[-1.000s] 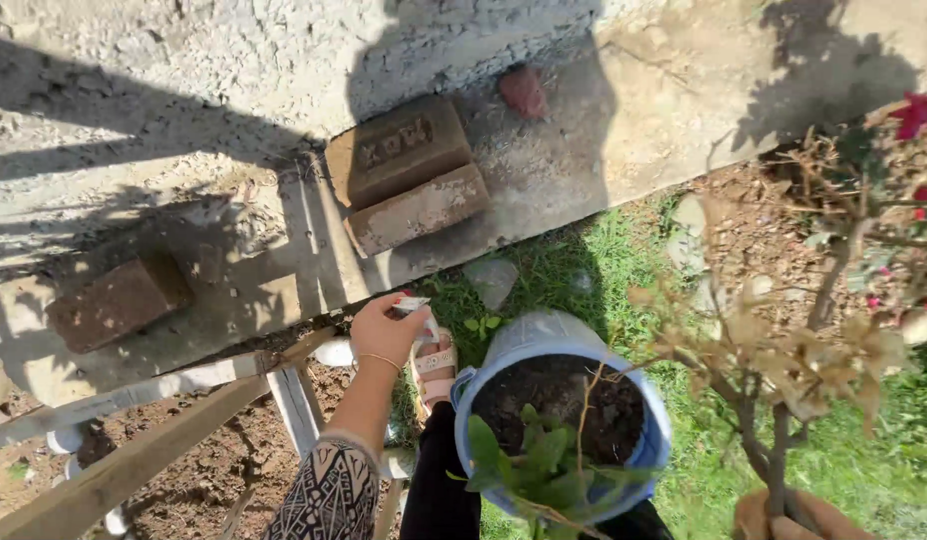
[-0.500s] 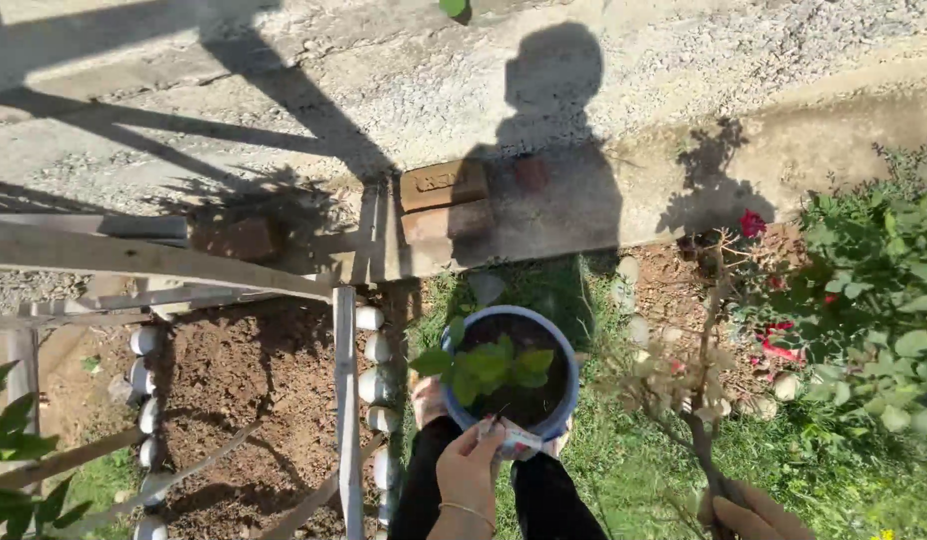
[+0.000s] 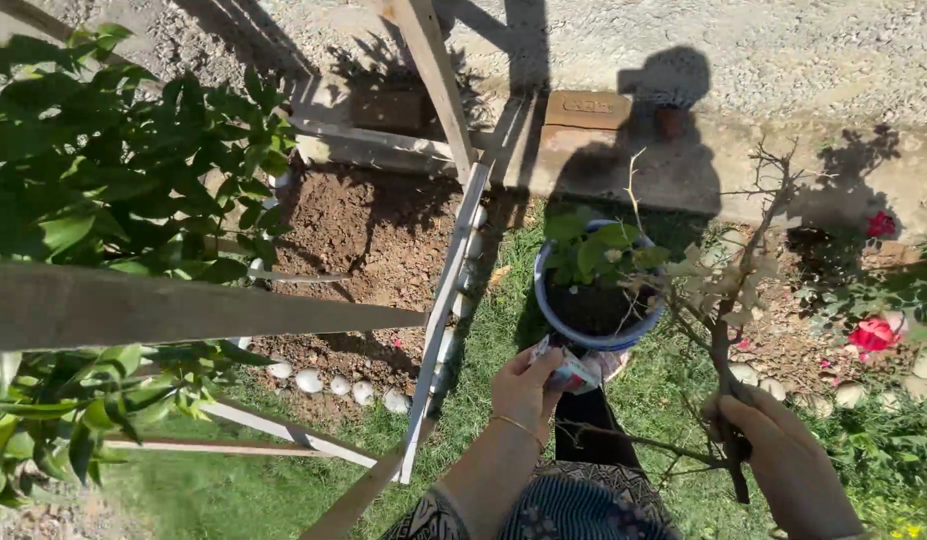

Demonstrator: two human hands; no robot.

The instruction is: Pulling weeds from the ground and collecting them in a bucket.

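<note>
Far left, a leafy green shrub (image 3: 134,170) crowds over a weathered wooden rail (image 3: 184,305) that runs across the view. Beyond it lies a patch of bare brown soil (image 3: 369,235), edged along its near side by a row of smooth white stones (image 3: 334,383).

Right of the slanted white-painted wooden slat (image 3: 449,290), the person's left hand (image 3: 529,385) comes up from the bottom edge with the forearm almost upright, a thin gold bangle (image 3: 519,427) at the wrist. Its fingers (image 3: 549,362) are curled tight round a small crumpled packet with white and red print (image 3: 572,372), held just below the rim of the pot.

That round blue-and-white plastic pot (image 3: 596,335) stands on the grass, filled with dark soil and a low green plant (image 3: 599,250).

Further right, the right hand (image 3: 784,450) is closed in a fist about the thin dark stem of a dry, bare-branched shrub (image 3: 729,300). The stem's long axis runs nearly upright, its tip pointing away towards the concrete kerb (image 3: 634,165), its foot poking out below the fist. Red roses (image 3: 872,333) show at the far right.
</note>
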